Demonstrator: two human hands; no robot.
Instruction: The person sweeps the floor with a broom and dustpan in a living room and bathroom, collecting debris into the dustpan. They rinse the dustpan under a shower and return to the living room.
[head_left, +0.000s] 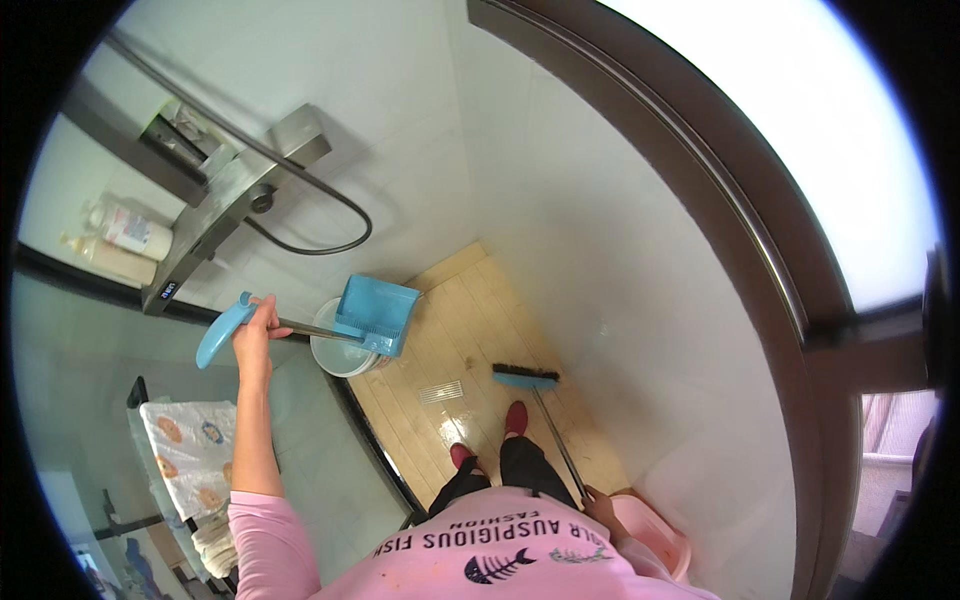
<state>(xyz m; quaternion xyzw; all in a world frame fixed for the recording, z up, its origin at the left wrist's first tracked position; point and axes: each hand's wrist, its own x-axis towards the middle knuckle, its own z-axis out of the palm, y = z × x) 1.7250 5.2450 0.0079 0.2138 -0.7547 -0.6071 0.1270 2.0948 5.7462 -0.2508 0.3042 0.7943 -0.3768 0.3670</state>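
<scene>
My left hand (262, 324) grips the handle of a blue long-handled dustpan (379, 304), just below its pale-blue hooked grip. The dustpan's toothed pan is held over a white bucket (341, 360), covering part of its mouth; whether they touch I cannot tell. Low at the right, my right hand (602, 510) is closed around the metal shaft of a broom (526, 376). Its blue head with dark bristles is at the tiled floor in front of my red shoes. My shirt hides part of the right forearm.
A metal floor drain (441, 392) lies left of the broom head. Behind my right hand is a pink plastic basin (664, 532). A shower shelf (225, 202) with pump bottles (135, 229) and a looping hose (352, 206) juts from the wall. At left, a patterned towel (191, 450) hangs near glass.
</scene>
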